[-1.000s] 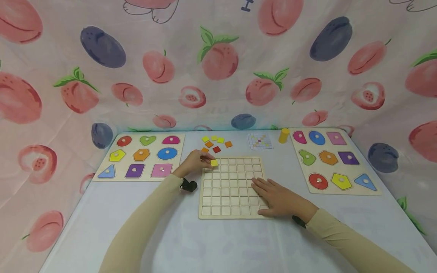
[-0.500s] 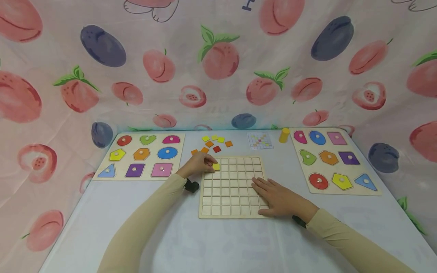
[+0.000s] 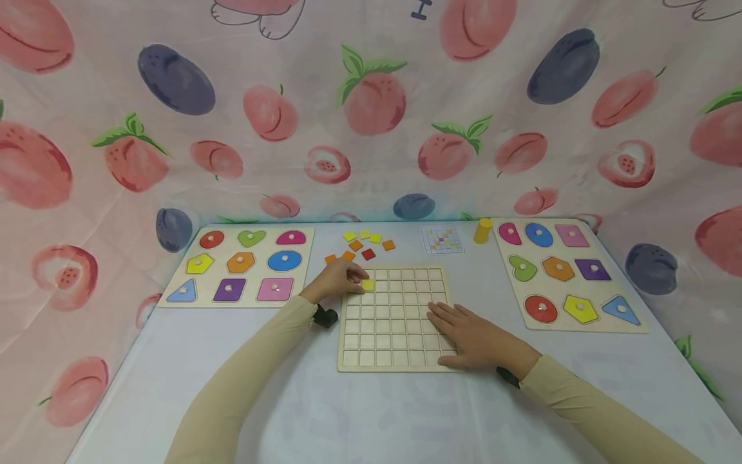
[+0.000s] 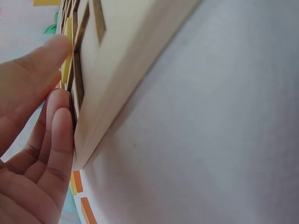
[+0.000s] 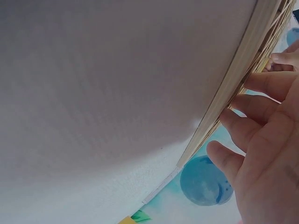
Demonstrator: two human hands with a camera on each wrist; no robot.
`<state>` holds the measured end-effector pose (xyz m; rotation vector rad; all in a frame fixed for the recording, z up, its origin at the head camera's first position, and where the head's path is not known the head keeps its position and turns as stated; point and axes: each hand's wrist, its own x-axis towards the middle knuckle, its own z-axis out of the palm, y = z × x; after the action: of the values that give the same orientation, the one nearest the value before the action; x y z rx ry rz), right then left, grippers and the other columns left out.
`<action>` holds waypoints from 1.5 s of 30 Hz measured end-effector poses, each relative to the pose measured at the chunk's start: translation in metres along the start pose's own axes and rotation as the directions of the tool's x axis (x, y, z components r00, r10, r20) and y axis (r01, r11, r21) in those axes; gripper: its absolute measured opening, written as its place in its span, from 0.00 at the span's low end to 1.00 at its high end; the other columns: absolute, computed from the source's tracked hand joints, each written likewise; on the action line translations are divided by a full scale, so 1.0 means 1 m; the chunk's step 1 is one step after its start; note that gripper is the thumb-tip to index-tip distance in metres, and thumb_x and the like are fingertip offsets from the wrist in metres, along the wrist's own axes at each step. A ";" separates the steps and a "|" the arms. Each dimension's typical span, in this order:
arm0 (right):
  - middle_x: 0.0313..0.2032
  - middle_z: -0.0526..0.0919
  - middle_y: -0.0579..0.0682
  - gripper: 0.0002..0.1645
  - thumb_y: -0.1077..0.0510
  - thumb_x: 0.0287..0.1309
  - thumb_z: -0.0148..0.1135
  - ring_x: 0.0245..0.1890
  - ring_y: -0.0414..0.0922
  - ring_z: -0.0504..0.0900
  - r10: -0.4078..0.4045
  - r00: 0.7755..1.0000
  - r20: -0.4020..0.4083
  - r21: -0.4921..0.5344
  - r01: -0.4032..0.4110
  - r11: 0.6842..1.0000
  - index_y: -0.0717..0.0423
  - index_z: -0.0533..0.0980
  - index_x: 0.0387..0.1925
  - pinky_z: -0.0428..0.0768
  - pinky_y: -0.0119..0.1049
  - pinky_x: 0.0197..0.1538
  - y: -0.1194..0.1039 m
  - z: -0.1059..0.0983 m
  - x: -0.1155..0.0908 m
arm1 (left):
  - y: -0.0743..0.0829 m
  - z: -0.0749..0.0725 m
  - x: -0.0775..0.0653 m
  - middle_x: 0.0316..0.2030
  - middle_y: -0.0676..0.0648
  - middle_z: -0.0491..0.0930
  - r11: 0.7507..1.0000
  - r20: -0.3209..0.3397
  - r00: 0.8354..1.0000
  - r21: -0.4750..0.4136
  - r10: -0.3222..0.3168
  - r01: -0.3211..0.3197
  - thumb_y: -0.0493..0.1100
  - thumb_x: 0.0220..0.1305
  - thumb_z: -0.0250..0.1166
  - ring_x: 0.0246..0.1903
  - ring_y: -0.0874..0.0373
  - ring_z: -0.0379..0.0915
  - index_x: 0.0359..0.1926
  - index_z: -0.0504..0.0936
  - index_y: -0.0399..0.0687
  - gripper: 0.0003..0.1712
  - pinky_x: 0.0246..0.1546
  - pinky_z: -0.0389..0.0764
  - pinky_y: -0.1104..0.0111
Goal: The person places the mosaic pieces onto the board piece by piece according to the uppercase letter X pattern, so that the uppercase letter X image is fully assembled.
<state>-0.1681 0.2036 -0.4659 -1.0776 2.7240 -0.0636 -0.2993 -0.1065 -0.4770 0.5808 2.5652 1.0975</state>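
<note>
A square yellow tile (image 3: 368,285) lies in the second row from the far edge of a wooden grid board (image 3: 391,327), near its left side. My left hand (image 3: 335,281) pinches the tile between thumb and fingers. In the left wrist view the thumb presses on the yellow tile (image 4: 68,49), and the other fingers sit against the board's edge. My right hand (image 3: 478,340) rests with fingers spread over the board's right side and touches its grid. From the right wrist the straight fingers (image 5: 261,109) show along the board's edge (image 5: 224,93).
Several loose yellow, orange and red tiles (image 3: 368,254) lie behind the board. A small printed pattern card (image 3: 431,246) and a yellow cylinder (image 3: 482,231) stand to their right. Knobbed shape puzzles flank the board, one left (image 3: 180,277) and one right (image 3: 559,316).
My left hand has moved slightly right and toward me, bringing the yellow tile from the board's far row down into the second row. The right hand has stayed in place.
</note>
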 end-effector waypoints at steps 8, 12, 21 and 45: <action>0.71 0.55 0.58 0.50 0.34 0.57 0.55 0.71 0.55 0.55 -0.011 1.000 -0.012 0.001 0.011 1.000 0.62 0.56 0.69 0.58 0.55 0.69 0.000 0.000 -0.001 | 0.003 0.002 -0.002 0.31 0.48 0.82 1.000 -0.015 1.000 0.018 -0.017 0.018 0.39 0.49 0.73 0.31 0.61 0.73 0.39 0.86 0.42 0.13 0.37 0.76 0.73; 0.71 0.55 0.57 0.51 0.34 0.56 0.56 0.71 0.54 0.54 0.005 1.000 0.006 0.013 -0.005 1.000 0.61 0.56 0.70 0.57 0.55 0.69 0.000 -0.001 0.000 | 0.005 0.002 -0.002 0.30 0.48 0.81 0.999 -0.019 1.000 0.025 -0.019 0.019 0.39 0.50 0.73 0.31 0.61 0.73 0.39 0.85 0.42 0.13 0.36 0.76 0.73; 0.72 0.53 0.55 0.51 0.32 0.56 0.54 0.72 0.53 0.53 0.018 1.000 0.022 0.004 -0.018 1.000 0.59 0.54 0.71 0.56 0.53 0.71 0.000 0.001 0.001 | 0.004 0.001 -0.002 0.31 0.48 0.81 0.999 -0.015 0.999 0.018 -0.030 0.030 0.40 0.49 0.73 0.32 0.61 0.73 0.38 0.85 0.43 0.13 0.38 0.76 0.72; 0.72 0.54 0.57 0.51 0.33 0.57 0.54 0.72 0.54 0.54 -0.003 1.000 0.008 -0.006 0.003 1.000 0.61 0.55 0.70 0.57 0.54 0.70 0.000 -0.001 0.000 | -0.006 -0.019 -0.001 0.43 0.46 0.84 0.995 0.109 0.993 -0.093 0.055 -0.045 0.42 0.53 0.71 0.41 0.59 0.79 0.48 0.83 0.43 0.19 0.48 0.79 0.68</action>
<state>-0.1681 0.2037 -0.4649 -1.0811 2.7173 -0.0514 -0.3083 -0.1228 -0.4686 0.6671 2.4053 1.1567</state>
